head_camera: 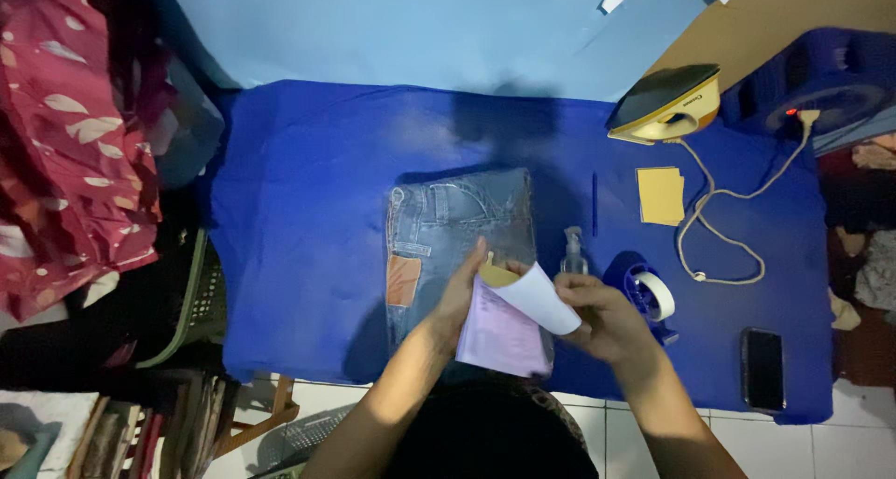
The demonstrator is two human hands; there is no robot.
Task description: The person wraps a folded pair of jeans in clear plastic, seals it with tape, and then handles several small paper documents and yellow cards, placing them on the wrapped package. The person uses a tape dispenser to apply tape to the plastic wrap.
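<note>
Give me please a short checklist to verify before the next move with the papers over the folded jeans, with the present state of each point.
1. Left hand holds the paper pad at its upper left edge: ok.
2. Right hand has the white top sheet lifted and curled back: ok.
3. Folded jeans lie flat on the blue cloth: ok.
4. Iron stands apart from the hands, at the far right: ok.
5. Iron switched off: cannot tell.
6. Tape dispenser and small clear bottle crowd the right hand: not ok.
</note>
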